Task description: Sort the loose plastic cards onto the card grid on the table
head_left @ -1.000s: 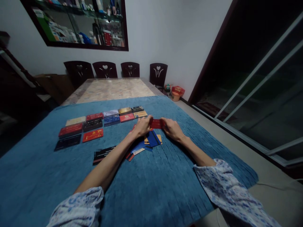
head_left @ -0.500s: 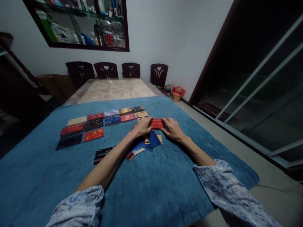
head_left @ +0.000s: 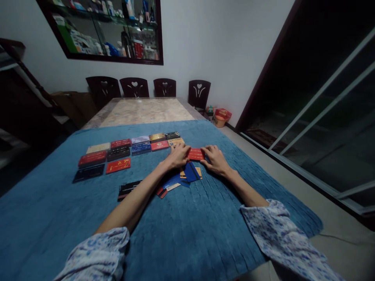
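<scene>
A small stack of red cards [head_left: 196, 154] lies on the blue cloth between my two hands. My left hand [head_left: 178, 155] is closed on its left edge, fingers bent. My right hand [head_left: 216, 159] grips the right edge between thumb and fingers. Just in front of the stack, a blue card [head_left: 191, 172] with a dark stripe overlaps a yellow card [head_left: 199, 172]. More loose cards, among them a white card [head_left: 173, 187] and a red card with a dark stripe [head_left: 161, 192], fan out beside my left forearm, which partly hides them.
Rows of sorted cards, including a black stack [head_left: 118, 153], a blue stack [head_left: 141, 147] and an orange-red card [head_left: 118, 166], lie to the left. A black card [head_left: 129, 189] sits nearer. The blue cloth [head_left: 187, 234] covers the table's near part; chairs [head_left: 134, 88] stand beyond.
The view has shifted slightly, so everything appears a little further right. Both hands stay at the red card stack, with hardly any movement.
</scene>
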Demonstrator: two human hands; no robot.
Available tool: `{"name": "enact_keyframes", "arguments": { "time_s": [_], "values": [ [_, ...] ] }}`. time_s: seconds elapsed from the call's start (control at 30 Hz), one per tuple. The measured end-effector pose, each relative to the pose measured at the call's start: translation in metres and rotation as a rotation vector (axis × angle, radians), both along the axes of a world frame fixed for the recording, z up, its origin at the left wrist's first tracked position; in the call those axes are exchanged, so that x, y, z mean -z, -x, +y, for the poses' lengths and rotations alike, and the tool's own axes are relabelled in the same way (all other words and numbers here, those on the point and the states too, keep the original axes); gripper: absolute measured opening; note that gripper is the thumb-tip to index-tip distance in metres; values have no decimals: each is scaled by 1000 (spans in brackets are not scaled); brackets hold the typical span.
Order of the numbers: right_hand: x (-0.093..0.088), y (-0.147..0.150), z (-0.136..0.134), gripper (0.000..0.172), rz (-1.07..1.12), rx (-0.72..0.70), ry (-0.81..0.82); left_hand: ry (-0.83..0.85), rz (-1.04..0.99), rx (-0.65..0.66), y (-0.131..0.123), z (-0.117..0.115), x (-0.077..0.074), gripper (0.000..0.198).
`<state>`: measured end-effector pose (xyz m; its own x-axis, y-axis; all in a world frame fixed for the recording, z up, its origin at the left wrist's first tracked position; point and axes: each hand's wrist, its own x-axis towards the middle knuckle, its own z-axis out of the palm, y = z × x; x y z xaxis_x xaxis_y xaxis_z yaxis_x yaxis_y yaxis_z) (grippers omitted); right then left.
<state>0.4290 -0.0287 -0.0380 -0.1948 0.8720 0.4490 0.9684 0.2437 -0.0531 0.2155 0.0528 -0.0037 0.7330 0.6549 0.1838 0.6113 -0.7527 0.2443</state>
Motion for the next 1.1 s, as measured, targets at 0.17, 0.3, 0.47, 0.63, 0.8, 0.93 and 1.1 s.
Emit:
{"name": "enact_keyframes", "arguments": {
  "time_s": [0.17,0.3,0.47,0.63,0.8,0.93,1.1],
  "values": [
    [-3,0,-1,49,19,-17,1,-9,-10,36,2,4,0,42],
    [-7,3,-3,47,17,-8,23,4,7,49,2,4,-3,37],
    [-10,6,-4,48,3,-8,55,21,6,44,4,2,-5,31],
    [-11,10,-1,48,-5,-33,51,23,-3,47,11,1,-4,34],
    [-13,17,4,45,-8,-87,49,27,1,34,25,0,-4,26],
    [-17,25,8,43,-22,-122,47,10,26,34,37,-3,-7,24],
    [-24,35,13,43,-51,-153,84,6,39,0,49,-7,-11,26]
  ]
}}
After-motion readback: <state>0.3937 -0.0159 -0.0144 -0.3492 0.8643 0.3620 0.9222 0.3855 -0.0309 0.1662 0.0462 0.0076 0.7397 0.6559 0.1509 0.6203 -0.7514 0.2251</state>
